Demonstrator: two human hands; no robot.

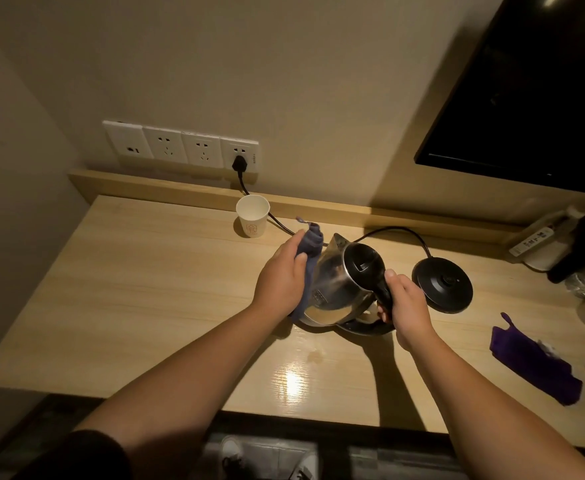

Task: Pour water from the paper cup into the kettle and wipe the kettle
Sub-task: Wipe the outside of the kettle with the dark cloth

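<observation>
A steel kettle (pixel 336 285) with a black lid stands tilted on the wooden desk (pixel 145 306), off its base. My right hand (pixel 407 306) grips its black handle. My left hand (pixel 282 275) holds a dark blue cloth (pixel 310 244) pressed against the kettle's left side. A white paper cup (pixel 252 216) stands upright at the back of the desk, left of the kettle and apart from both hands.
The round black kettle base (pixel 443 284) lies right of the kettle, its cord running to a wall socket (pixel 239 157). A purple cloth (pixel 533 362) lies at the right. Bottles and packets (pixel 561 244) crowd the far right corner. A dark screen (pixel 533 98) hangs above.
</observation>
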